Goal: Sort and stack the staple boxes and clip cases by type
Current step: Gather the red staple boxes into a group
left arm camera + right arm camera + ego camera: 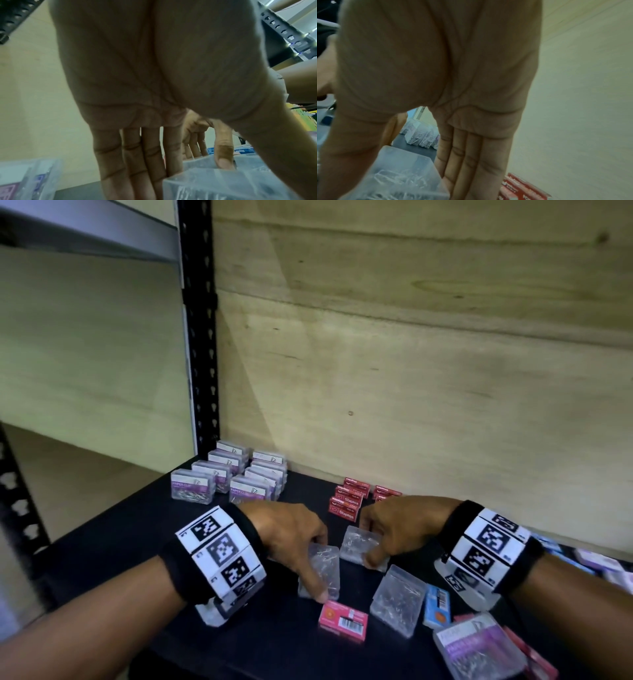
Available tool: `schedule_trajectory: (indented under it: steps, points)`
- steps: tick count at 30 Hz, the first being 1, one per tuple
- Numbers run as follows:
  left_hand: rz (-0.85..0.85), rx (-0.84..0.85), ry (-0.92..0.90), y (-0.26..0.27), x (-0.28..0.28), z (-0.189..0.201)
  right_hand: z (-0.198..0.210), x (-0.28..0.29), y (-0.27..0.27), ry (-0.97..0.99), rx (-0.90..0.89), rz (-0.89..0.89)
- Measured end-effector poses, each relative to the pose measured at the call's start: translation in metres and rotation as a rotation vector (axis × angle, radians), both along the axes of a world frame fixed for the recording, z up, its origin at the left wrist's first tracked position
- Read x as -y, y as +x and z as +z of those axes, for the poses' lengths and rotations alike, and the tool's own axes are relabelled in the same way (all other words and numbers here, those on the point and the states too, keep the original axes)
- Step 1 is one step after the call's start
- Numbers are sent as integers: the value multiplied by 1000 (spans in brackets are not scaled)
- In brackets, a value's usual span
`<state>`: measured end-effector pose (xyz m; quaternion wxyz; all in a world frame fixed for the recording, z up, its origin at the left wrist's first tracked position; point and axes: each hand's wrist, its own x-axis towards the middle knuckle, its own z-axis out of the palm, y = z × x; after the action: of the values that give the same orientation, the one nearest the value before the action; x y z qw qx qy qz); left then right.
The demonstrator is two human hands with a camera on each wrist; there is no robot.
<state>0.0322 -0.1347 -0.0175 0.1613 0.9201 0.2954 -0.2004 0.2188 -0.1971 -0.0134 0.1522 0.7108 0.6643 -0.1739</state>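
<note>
Two clear plastic clip cases lie side by side on the black shelf (144, 529). My left hand (318, 568) pinches the left case (330, 573) end to end, thumb on its near edge and fingers over its far edge. My right hand (371, 542) pinches the right case (354, 547) the same way. In the left wrist view the left case (223, 186) sits between my fingers (137, 162) and thumb. In the right wrist view the other case (399, 175) lies under my palm beside my fingers (467, 162).
Labelled clip cases (233, 477) stand stacked at the back left, red staple boxes (352, 498) stacked at the back centre. A pink staple box (343, 619), another clear case (399, 599), a blue staple box (436, 604) and a purple-labelled case (476, 645) lie loose near the front. A wooden wall closes the back.
</note>
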Motion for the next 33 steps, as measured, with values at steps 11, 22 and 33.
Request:
schedule_trajectory:
  steps: [11,22,33]
  points:
    - [73,284,-123,-14,-16,14,14,6,24,138,-386,-116]
    - [158,526,-287,-40,-53,14,19,-10,22,254,-406,-42]
    - [109,551,-24,-54,-62,19,12,-25,9,268,-519,-24]
